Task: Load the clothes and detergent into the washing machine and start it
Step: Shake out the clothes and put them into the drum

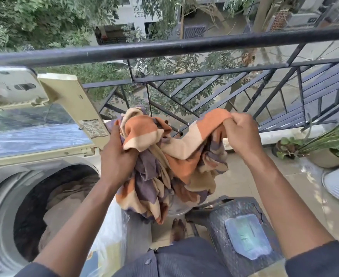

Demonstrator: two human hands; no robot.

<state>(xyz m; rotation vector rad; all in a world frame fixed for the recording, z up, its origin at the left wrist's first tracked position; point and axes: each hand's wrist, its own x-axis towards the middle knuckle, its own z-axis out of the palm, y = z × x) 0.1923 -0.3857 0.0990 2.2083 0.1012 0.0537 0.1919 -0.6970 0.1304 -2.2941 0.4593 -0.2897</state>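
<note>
Both my hands clamped on striped cloth (176,156) (orange/cream/purple): left hand (117,154) bunches one end, right hand (241,134) pinches other end, higher up. Cloth sags between, bulk hangs below left hand, over floor beside washer, not over it. Long axis runs left-right across my front. Washer drum (50,206) lies left and lower, lid (45,124) up, brownish clothes already inside. Left hand nearer drum mouth. Judgement: next move is swing bundle left and down, left hand leading. Detergent not identifiable.
</note>
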